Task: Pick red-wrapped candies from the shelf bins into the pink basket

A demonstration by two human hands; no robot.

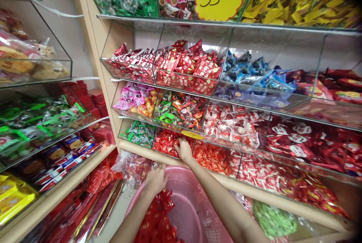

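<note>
A pink plastic basket (185,194) with perforated sides stands below the shelves, red-wrapped candies (158,218) piled in its left part. My left hand (155,179) is closed over the basket's far left rim; its fingertips are partly hidden. Up in the lowest row of bins, my right hand (184,149) reaches into a compartment of small red-wrapped candies (166,142). Its fingers are bent into them, with the tips hidden among the wrappers. A yellow price tag (192,134) hangs just above that hand.
Clear-fronted bins hold green candies (138,133), orange-red candies (210,157) and red-and-white candies (232,124). A wooden shelf edge (147,154) runs between bins and basket. Plastic bags (134,165) lie behind the basket's left side. Another shelf of packets (39,118) stands at left.
</note>
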